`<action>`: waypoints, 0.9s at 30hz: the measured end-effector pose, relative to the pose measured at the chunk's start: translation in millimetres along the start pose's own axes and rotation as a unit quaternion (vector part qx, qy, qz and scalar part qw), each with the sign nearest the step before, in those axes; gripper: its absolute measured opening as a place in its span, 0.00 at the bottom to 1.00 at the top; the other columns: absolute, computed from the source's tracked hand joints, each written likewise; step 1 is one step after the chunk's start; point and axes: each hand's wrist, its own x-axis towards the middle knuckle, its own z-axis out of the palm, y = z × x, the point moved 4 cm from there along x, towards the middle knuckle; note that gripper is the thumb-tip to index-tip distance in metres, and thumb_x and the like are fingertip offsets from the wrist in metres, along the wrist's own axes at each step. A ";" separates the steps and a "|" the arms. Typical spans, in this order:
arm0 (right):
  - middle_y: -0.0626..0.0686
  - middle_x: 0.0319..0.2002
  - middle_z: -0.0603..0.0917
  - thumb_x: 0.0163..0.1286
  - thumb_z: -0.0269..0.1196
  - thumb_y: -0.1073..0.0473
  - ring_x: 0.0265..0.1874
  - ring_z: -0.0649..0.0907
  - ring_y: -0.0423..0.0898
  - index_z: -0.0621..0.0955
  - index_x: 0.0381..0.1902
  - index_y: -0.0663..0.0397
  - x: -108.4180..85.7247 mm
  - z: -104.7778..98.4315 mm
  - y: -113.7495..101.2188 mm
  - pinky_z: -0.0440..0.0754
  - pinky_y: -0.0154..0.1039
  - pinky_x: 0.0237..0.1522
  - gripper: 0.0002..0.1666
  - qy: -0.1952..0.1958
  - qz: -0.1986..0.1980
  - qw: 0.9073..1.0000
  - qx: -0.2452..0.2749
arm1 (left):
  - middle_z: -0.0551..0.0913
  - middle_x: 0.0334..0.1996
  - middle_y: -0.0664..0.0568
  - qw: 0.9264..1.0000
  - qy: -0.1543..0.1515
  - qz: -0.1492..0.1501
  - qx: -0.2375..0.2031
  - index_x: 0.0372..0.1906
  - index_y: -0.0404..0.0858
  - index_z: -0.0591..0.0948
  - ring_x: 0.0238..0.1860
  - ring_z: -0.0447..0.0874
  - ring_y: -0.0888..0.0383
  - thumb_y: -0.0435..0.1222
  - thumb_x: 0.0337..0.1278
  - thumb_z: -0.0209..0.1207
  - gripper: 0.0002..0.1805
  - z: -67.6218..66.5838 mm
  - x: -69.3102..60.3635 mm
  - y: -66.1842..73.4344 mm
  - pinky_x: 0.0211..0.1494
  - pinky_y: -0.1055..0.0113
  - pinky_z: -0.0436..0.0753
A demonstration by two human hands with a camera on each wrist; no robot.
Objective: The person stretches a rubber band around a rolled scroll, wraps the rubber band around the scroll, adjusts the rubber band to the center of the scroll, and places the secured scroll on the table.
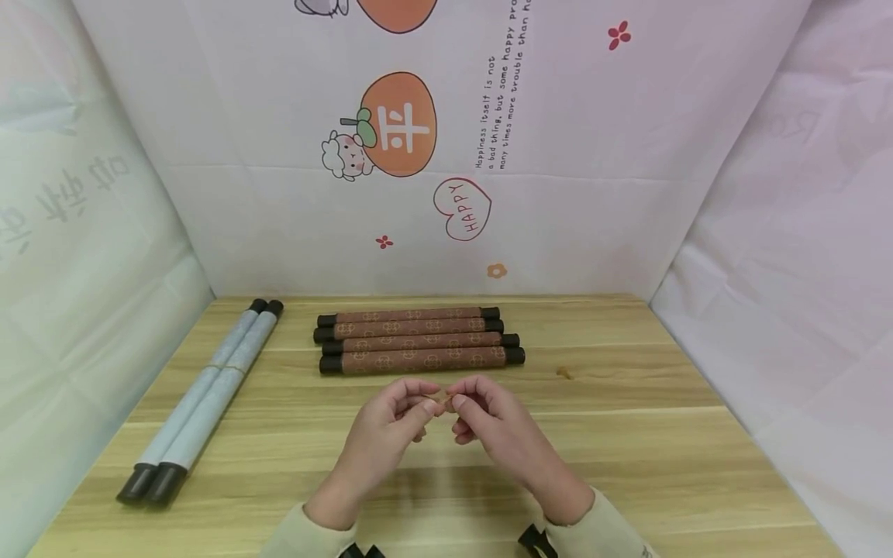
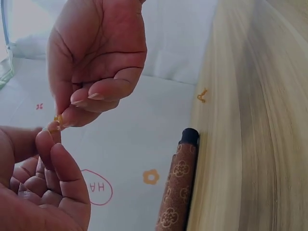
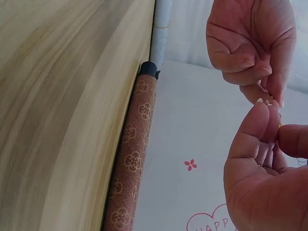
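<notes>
My left hand (image 1: 386,425) and right hand (image 1: 497,424) meet fingertip to fingertip above the table, in front of the brown scrolls. Between thumbs and forefingers they pinch a small yellow rubber band (image 2: 58,118), mostly hidden by the fingers. Behind the hands lie several brown scrolls (image 1: 425,359) with gold flower patterns and black end knobs, side by side. Another yellow rubber band (image 1: 563,373), twisted, rests on the wood to their right; the left wrist view shows this loose band (image 2: 202,95) too.
Two pale blue scrolls (image 1: 216,387) with black ends lie together at the left, a thin band around their middle. The wood-grain table (image 1: 628,449) meets a white printed cloth (image 1: 558,217) at the back, and white cloth hangs at both sides.
</notes>
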 end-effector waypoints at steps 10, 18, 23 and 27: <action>0.59 0.43 0.83 0.82 0.56 0.58 0.36 0.83 0.51 0.74 0.61 0.62 -0.1 0.9 0.6 0.88 0.39 0.40 0.17 -0.012 -0.016 1.000 -0.007 | 0.84 0.38 0.45 0.998 -0.034 0.010 -0.052 0.60 0.33 0.77 0.29 0.77 0.60 0.38 0.81 0.52 0.15 1.5 0.4 2.3 0.35 0.70 0.80; 0.57 0.41 0.83 0.82 0.56 0.58 0.36 0.84 0.51 0.75 0.60 0.60 -1.6 0.0 -0.6 0.87 0.38 0.40 0.16 -0.002 -0.024 1.000 -0.019 | 0.89 0.36 0.58 0.996 0.052 0.024 0.069 0.53 0.48 0.85 0.36 0.87 0.57 0.40 0.67 0.68 0.12 -3.3 0.3 0.6 0.39 0.69 0.84; 0.57 0.42 0.84 0.81 0.57 0.59 0.35 0.84 0.52 0.75 0.60 0.61 -2.2 0.8 -2.4 0.87 0.38 0.40 0.16 -0.004 -0.039 0.999 -0.031 | 0.89 0.34 0.63 0.974 0.069 0.081 0.198 0.45 0.46 0.87 0.33 0.85 0.67 0.38 0.68 0.66 0.04 -1.3 -0.1 3.8 0.38 0.70 0.83; 0.56 0.41 0.85 0.79 0.58 0.62 0.34 0.84 0.51 0.75 0.59 0.60 -2.5 2.3 -2.9 0.86 0.38 0.38 0.14 -0.005 -0.048 0.998 -0.043 | 0.86 0.32 0.63 0.967 0.067 0.090 0.228 0.42 0.46 0.85 0.30 0.79 0.68 0.38 0.73 0.62 0.03 -0.1 -0.3 4.0 0.33 0.70 0.78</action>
